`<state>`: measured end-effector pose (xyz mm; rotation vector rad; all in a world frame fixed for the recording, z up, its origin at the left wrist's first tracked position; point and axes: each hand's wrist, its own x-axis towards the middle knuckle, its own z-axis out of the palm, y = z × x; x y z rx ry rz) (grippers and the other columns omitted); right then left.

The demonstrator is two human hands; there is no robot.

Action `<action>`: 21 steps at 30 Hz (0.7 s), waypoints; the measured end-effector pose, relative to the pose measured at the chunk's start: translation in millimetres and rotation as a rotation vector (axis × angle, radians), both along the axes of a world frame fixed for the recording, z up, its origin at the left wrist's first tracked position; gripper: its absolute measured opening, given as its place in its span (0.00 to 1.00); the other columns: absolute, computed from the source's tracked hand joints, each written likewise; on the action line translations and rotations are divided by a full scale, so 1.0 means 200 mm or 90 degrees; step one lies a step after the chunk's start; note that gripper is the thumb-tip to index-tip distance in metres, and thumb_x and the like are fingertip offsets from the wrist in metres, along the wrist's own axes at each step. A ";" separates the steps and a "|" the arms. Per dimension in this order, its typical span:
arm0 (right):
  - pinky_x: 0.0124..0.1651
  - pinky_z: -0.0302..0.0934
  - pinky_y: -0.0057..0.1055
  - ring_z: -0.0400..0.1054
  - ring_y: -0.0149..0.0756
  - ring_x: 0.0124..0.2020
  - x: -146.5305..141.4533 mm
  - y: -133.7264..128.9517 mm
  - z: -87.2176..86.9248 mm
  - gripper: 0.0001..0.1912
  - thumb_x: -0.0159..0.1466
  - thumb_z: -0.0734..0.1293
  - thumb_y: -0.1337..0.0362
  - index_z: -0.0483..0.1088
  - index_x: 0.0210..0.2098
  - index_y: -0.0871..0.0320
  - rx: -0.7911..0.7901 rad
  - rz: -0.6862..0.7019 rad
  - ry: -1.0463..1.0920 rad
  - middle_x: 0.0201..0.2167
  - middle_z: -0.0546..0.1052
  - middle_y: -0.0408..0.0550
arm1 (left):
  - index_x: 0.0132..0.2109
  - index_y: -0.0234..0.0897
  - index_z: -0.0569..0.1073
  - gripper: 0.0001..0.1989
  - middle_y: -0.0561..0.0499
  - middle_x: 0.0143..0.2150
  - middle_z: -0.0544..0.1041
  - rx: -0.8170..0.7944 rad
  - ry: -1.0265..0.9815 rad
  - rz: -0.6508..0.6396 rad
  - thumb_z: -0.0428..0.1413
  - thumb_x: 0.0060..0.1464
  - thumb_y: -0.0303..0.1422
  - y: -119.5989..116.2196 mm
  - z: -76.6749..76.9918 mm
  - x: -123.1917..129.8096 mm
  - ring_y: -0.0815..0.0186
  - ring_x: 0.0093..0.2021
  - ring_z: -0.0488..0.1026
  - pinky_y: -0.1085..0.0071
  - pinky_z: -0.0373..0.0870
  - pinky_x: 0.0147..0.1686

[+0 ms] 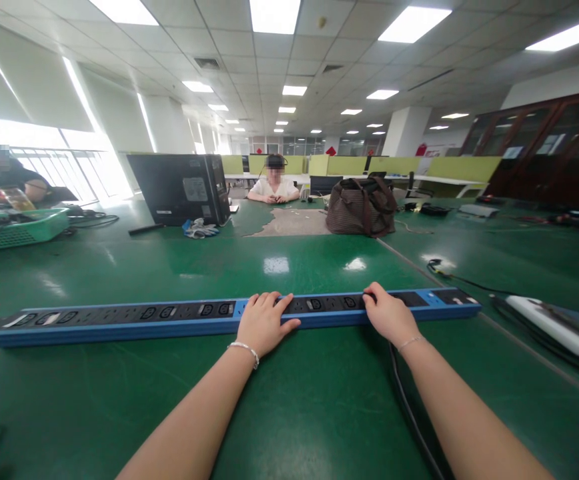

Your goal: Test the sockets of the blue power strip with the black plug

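Observation:
A long blue and black power strip lies across the green table, with a row of sockets facing up. My left hand rests on it near the middle, fingers stretched flat over the top and thumb apart along the front side. Further right, my right hand is closed around a black plug at the sockets. Most of the plug is hidden by my fingers, and I cannot tell how deep it sits. A black power cord runs from under this hand toward the table's near edge.
On the right lie a white device and black cables. Further back stand a brown bag, a black monitor or computer case with gloves beside it, and a green basket. One person sits opposite, another at far left.

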<state>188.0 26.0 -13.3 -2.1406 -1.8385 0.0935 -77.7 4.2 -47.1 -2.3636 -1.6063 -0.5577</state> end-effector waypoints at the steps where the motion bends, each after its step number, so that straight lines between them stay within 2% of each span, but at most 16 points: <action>1: 0.33 0.54 0.30 0.68 0.40 0.34 0.00 0.00 -0.01 0.14 0.62 0.53 0.58 0.65 0.41 0.52 0.012 -0.002 0.021 0.32 0.75 0.48 | 0.58 0.46 0.62 0.28 0.48 0.52 0.69 -0.003 0.001 0.000 0.41 0.54 0.52 0.00 0.00 0.00 0.59 0.52 0.63 0.59 0.54 0.53; 8: 0.36 0.58 0.30 0.69 0.39 0.35 0.05 0.02 -0.03 0.15 0.58 0.58 0.57 0.68 0.41 0.55 0.063 -0.023 0.115 0.33 0.75 0.49 | 0.57 0.47 0.62 0.27 0.47 0.52 0.69 -0.017 -0.002 0.007 0.42 0.55 0.51 0.01 0.00 0.00 0.59 0.52 0.63 0.59 0.54 0.53; 16: 0.42 0.59 0.31 0.69 0.38 0.39 0.08 0.05 -0.04 0.14 0.57 0.61 0.59 0.70 0.40 0.58 0.075 0.020 0.157 0.38 0.76 0.51 | 0.57 0.47 0.63 0.26 0.48 0.52 0.69 -0.027 -0.007 0.014 0.43 0.54 0.51 0.00 0.01 0.01 0.59 0.52 0.63 0.60 0.54 0.53; 19: 0.40 0.60 0.31 0.69 0.38 0.36 0.09 0.05 -0.03 0.14 0.55 0.62 0.59 0.71 0.38 0.59 0.117 0.012 0.196 0.35 0.76 0.50 | 0.57 0.47 0.63 0.26 0.48 0.52 0.69 -0.022 -0.006 0.014 0.43 0.54 0.51 0.01 0.01 0.01 0.59 0.52 0.64 0.59 0.54 0.53; 21: 0.33 0.60 0.30 0.68 0.36 0.29 0.11 0.04 -0.01 0.16 0.55 0.62 0.57 0.71 0.38 0.60 0.154 0.006 0.272 0.28 0.75 0.48 | 0.57 0.47 0.63 0.26 0.48 0.52 0.69 -0.016 -0.005 0.013 0.43 0.54 0.51 0.01 0.00 0.01 0.59 0.51 0.64 0.59 0.54 0.53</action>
